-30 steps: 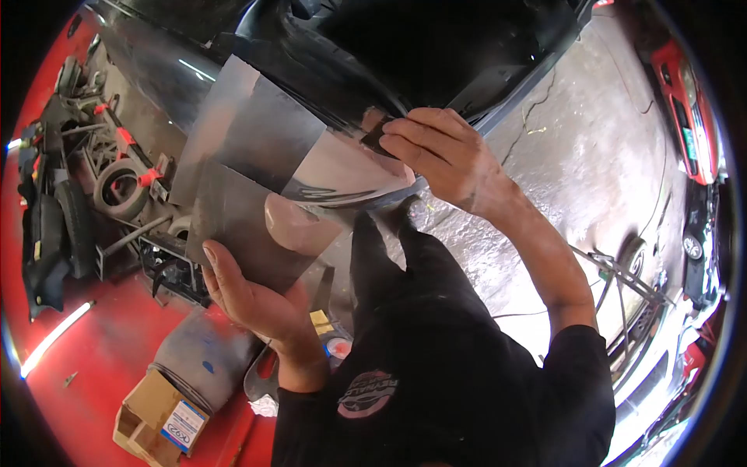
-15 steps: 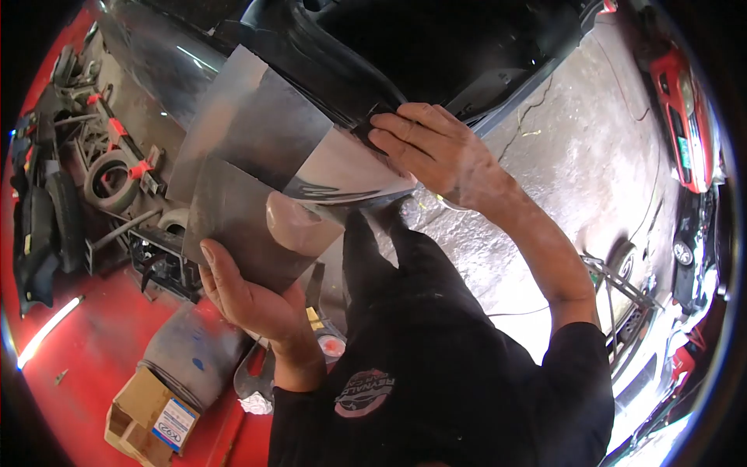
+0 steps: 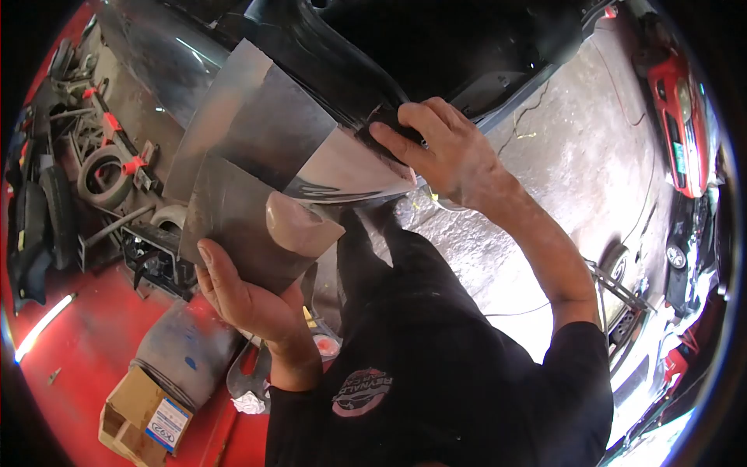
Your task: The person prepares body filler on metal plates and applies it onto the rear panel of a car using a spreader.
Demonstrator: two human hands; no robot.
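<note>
Near twelve o'clock, the panel point(image 3: 272, 124) could be gouged by the right hand's point(image 3: 459, 156) pinched dark pad point(image 3: 382, 118) if the left hand point(image 3: 253, 307), fingers together, slips.

A cardboard box point(image 3: 142, 418) beside a grey container point(image 3: 187, 350).

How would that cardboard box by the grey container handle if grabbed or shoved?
The cardboard box is probably light for its size, given the thin board, though I can't see all its contents. Its open flaps would likely bend if used as a grip. Flat sides suggest it would slide or tip, not roll.
</note>
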